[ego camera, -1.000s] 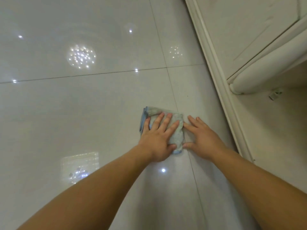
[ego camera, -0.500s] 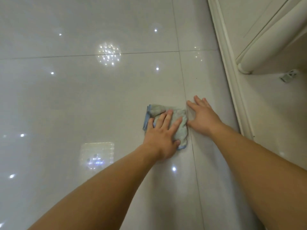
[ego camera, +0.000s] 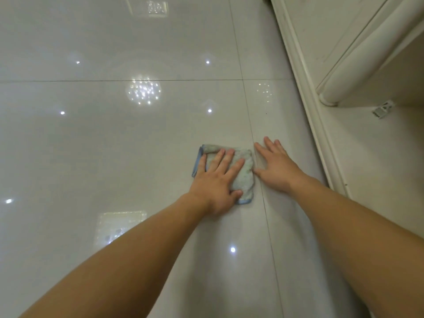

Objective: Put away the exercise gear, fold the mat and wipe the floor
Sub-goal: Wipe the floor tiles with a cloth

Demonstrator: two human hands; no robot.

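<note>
My left grip (ego camera: 215, 182) lies flat and released, fingers straight, pressing the folded cloth (ego camera: 244, 177) onto the floor (ego camera: 114, 145). The cloth sits directly beneath it, long axis running near to far. My right grip (ego camera: 275, 166), also released, rests palm-down just right of the cloth. The skirting board (ego camera: 307, 106) at the right would block a rightward sweep.

Open floor (ego camera: 114, 157) lies left and ahead; the baseboard (ego camera: 306, 88) blocks the right

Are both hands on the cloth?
No, only the left hand presses the cloth; the right hand lies flat on the floor beside it.
</note>
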